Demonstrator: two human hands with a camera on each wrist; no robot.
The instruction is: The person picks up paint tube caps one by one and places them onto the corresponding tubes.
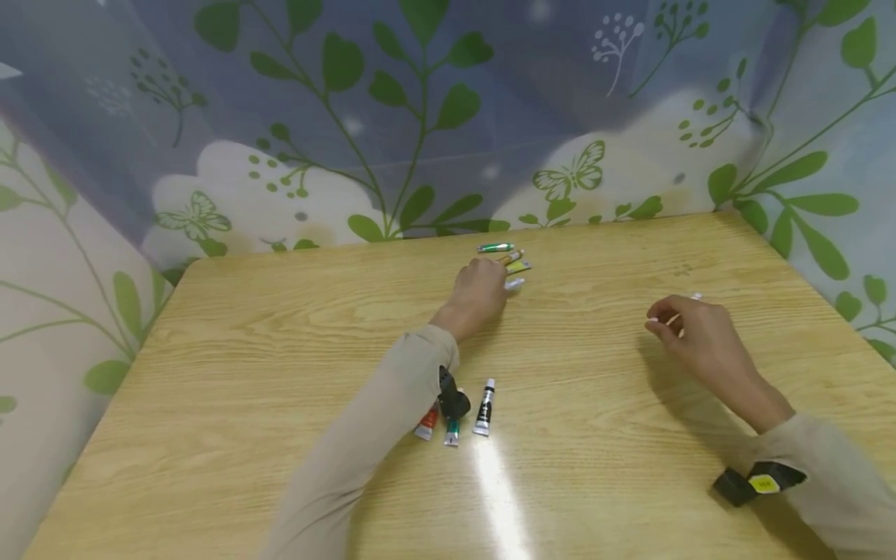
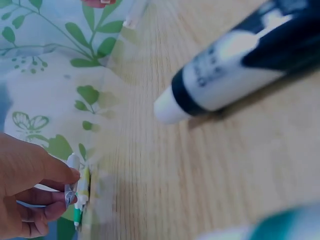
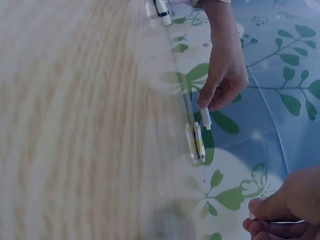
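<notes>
My left hand is at the back middle of the table, pinching a white and silver paint tube between thumb and fingers. Right beside it lie a yellow tube, an orange-brown tube and a green tube. Over the table's right side, my right hand pinches a small white piece between thumb and fingertip; the fingers hide most of it. A white tip shows just behind that hand.
Nearer the front lie a black paint tube, a green-labelled tube and a red one, the last two partly covered by the left forearm and wrist camera. A patterned curtain borders the wooden table.
</notes>
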